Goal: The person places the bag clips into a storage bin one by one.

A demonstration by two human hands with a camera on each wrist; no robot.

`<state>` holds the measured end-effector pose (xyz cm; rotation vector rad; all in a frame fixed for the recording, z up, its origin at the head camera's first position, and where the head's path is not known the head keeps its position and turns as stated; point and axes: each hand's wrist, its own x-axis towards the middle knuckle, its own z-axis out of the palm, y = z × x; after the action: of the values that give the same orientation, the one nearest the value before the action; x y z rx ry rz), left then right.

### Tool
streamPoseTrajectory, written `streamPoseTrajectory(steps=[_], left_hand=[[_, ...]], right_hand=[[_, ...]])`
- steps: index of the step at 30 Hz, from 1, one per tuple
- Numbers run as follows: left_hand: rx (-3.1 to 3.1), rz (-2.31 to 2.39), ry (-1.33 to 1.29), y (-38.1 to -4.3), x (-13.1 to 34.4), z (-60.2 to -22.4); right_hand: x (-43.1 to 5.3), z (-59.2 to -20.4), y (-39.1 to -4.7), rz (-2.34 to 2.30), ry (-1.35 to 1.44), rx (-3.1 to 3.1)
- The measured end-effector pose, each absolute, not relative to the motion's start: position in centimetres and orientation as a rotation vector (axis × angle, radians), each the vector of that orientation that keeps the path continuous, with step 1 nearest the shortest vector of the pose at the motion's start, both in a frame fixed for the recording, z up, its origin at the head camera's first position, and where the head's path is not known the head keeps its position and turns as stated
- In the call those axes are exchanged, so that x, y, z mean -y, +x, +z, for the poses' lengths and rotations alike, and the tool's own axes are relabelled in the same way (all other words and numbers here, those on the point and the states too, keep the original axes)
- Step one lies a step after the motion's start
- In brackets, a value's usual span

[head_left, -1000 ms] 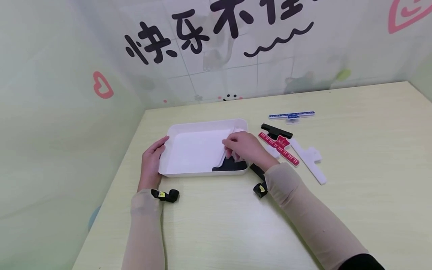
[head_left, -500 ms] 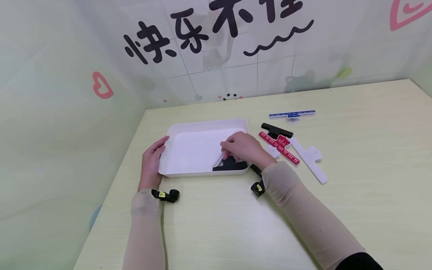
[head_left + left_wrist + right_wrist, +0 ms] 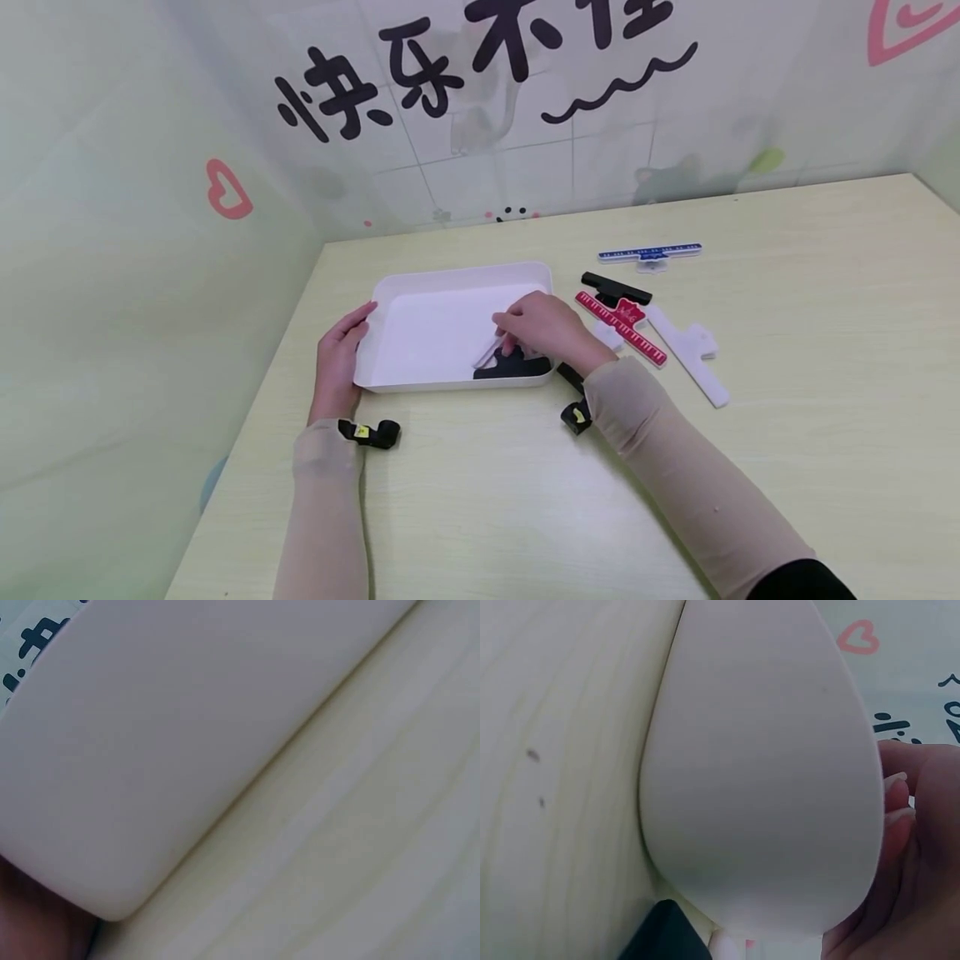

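In the head view, my right hand (image 3: 543, 327) reaches over the right side of a shallow white tray (image 3: 408, 333). Its thumb and fingers pinch a slim white clip (image 3: 487, 353), tilted inside the tray and mostly covered by the hand. A black clip (image 3: 510, 367) lies beside it, along the tray's near wall in the right corner. My left hand (image 3: 335, 367) rests against the tray's left wall, fingers fairly straight. The left wrist view shows mostly the tray's outer wall (image 3: 172, 742); in the right wrist view, curled right-hand fingers (image 3: 900, 806) show behind the wall.
Right of the tray lie a red clip (image 3: 621, 329), a black clip (image 3: 615, 289), a white clip (image 3: 690, 354) and, farther back, a blue clip (image 3: 650, 253). Another black bar (image 3: 570, 377) lies close to the tray, partly hidden by the right wrist. A printed curtain hangs behind the table.
The white clip under my right hand has turned from lying nearly flat to a narrower, tilted pose, showing more of the black clip. My left hand and the tray have barely moved.
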<state>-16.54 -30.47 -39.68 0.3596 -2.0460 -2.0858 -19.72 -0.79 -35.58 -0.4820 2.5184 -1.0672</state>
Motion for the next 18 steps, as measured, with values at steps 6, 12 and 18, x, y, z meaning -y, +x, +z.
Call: streamPoseTrajectory(steps=[6, 12, 18], left_hand=[[2.049, -2.079, 0.343, -16.6, 30.5, -39.8], [2.055, -2.08, 0.348, -16.6, 30.6, -39.6], [2.064, -2.081, 0.373, -16.5, 30.6, -39.5]], right_hand=[[0.3, -35.7, -20.0, -1.214, -0.485, -2.419], [-0.8, -35.8, -20.4, -1.464, -0.472, -2.24], [-2.1, -35.8, -20.9, -1.632, -0.393, -2.116]])
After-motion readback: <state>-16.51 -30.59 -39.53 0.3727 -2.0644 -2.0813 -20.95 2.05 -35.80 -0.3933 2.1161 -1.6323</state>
